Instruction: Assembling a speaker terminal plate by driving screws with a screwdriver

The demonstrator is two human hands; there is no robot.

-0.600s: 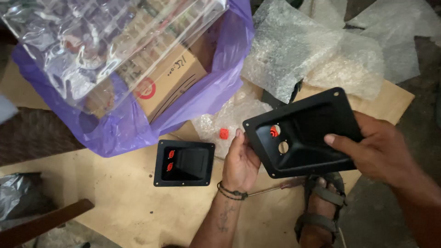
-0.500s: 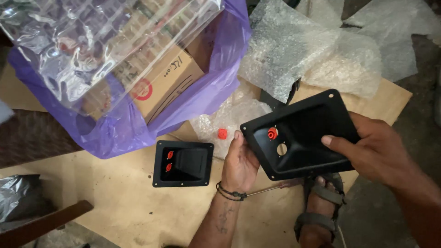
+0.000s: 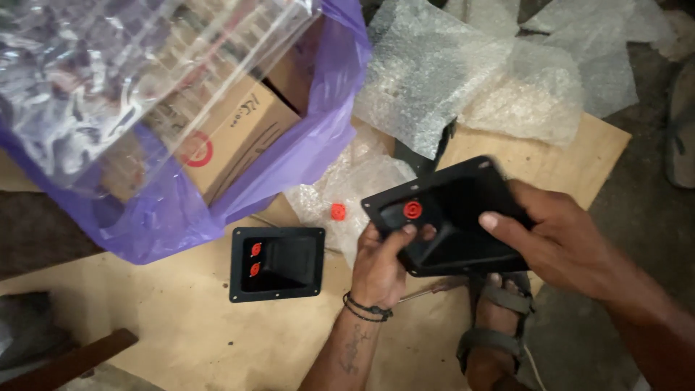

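1. Here, both hands are holding a black recessed terminal plate (image 3: 463, 217) above the plywood board (image 3: 181, 333); its long axis is running from lower left to upper right, its open cup facing up toward the camera.
2. The left hand (image 3: 380, 264) is gripping the plate's near-left edge, thumb beside the red socket (image 3: 413, 210); the right hand (image 3: 557, 239) is clasping the right side, fingers curled over the rim.
3. A second black plate (image 3: 277, 263) with two red sockets is lying flat on the board, left of the hands.
4. A brown cardboard box (image 3: 232, 137) bearing a red ring mark is sitting inside a purple plastic bag (image 3: 304, 159); bubble wrap (image 3: 463, 80) is lying beyond.
5. Compared with half a second earlier, the held plate is sitting slightly lower and the left thumb is now reaching closer to the red socket.
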